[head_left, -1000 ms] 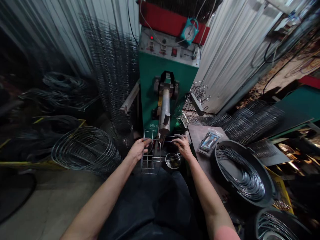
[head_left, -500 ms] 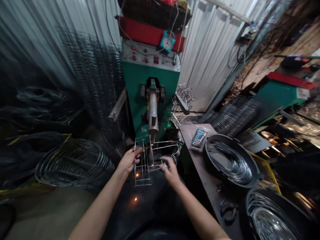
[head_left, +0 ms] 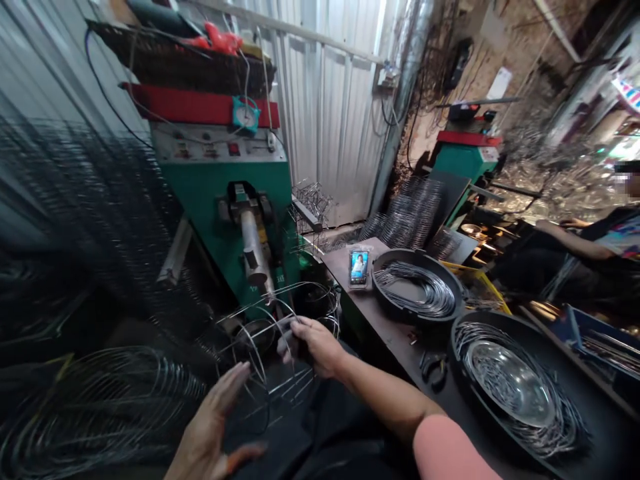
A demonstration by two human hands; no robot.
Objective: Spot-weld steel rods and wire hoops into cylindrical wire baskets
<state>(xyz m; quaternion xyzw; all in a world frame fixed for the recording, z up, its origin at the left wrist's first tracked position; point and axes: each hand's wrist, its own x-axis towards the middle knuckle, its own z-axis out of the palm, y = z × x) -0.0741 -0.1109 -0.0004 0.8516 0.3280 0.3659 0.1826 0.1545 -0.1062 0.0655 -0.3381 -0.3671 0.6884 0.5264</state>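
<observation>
My right hand (head_left: 314, 345) grips a bent wire frame (head_left: 267, 363), a basket-like cage of thin steel rods with curved hoops. The frame hangs in front of my lap, below the arm of a green welding machine (head_left: 197, 193). Its lower rods are partly blurred. My left hand (head_left: 213, 427) is at the bottom of the view, fingers spread. It is off the frame, a little to the lower left of it, and holds nothing.
A dark workbench (head_left: 360, 320) on my right holds a phone in a plastic sleeve (head_left: 359, 267), pliers (head_left: 433, 371) and black tubs of wire hoops (head_left: 417, 257). Wire coils (head_left: 100, 400) lie to my left. A co-worker (head_left: 600, 247) sits at far right.
My left hand has let go of the frame and opened. The frame has turned, now held by my right hand alone. The view has swung right, bringing the co-worker into sight.
</observation>
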